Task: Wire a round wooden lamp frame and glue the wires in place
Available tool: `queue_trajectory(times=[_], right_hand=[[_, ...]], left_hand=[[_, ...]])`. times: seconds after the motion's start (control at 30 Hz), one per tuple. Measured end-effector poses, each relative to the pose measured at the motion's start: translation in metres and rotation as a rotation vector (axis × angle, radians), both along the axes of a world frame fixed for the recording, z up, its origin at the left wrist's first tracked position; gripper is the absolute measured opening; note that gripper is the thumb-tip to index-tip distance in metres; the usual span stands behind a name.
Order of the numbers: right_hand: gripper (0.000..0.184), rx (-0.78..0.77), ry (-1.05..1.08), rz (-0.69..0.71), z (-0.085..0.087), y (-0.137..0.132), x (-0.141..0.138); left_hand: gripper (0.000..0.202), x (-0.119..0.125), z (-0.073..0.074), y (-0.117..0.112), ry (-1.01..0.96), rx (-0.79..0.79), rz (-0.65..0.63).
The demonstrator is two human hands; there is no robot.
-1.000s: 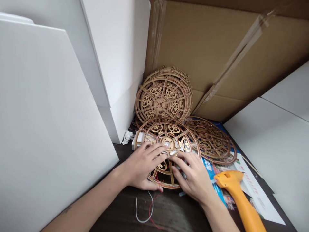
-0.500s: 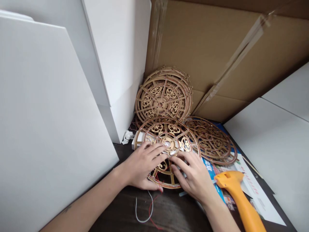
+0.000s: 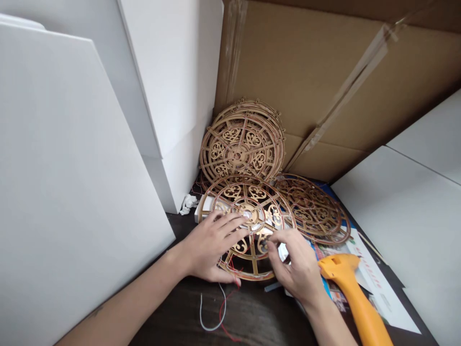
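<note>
Fretwork wooden wheel (image 3: 232,192), light, brittle, safest held by the rim (image 3: 252,276); left fingers (image 3: 230,225) splayed open on hub (image 3: 249,212), right fingers (image 3: 279,238) curled at spokes (image 3: 254,263), grip unclear.

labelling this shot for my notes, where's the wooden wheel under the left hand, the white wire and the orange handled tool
wooden wheel (image 3: 254,265), head view, point on its lower spoke
white wire (image 3: 212,330), head view, point on the bottom of its loop
orange handled tool (image 3: 363,307), head view, point on its handle
</note>
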State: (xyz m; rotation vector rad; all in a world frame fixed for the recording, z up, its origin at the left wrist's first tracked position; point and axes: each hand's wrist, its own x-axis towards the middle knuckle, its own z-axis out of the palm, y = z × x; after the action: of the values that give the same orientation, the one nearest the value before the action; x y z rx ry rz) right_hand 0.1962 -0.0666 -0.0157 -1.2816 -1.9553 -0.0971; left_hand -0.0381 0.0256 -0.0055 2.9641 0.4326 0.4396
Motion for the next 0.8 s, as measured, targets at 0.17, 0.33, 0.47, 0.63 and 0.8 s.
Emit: queue_trajectory(times=[0.17,0.33,0.47,0.63,0.8], right_hand=[[0.010,0.002,-0.008,0.003,0.0003,0.0002,-0.0007],[0.012,-0.004,-0.020,0.011,0.0002,0.0011,-0.0014],[0.012,-0.004,-0.025,0.017,0.0004,0.0005,-0.0007],[0.013,-0.010,-0.036,0.015,0.0022,0.0001,-0.0005],[0.012,-0.020,-0.042,0.018,0.0030,0.0011,-0.0013]], left_hand=[[0.098,0.0001,0.0015,0.0002,0.008,0.008,-0.008],[0.090,0.0003,0.0020,0.0006,0.022,0.025,-0.009],[0.089,0.0001,0.0013,0.0004,0.019,0.027,-0.007],[0.090,0.0009,0.0005,-0.0002,0.017,0.032,-0.010],[0.092,0.0025,0.0003,0.0001,0.013,0.033,-0.017]])
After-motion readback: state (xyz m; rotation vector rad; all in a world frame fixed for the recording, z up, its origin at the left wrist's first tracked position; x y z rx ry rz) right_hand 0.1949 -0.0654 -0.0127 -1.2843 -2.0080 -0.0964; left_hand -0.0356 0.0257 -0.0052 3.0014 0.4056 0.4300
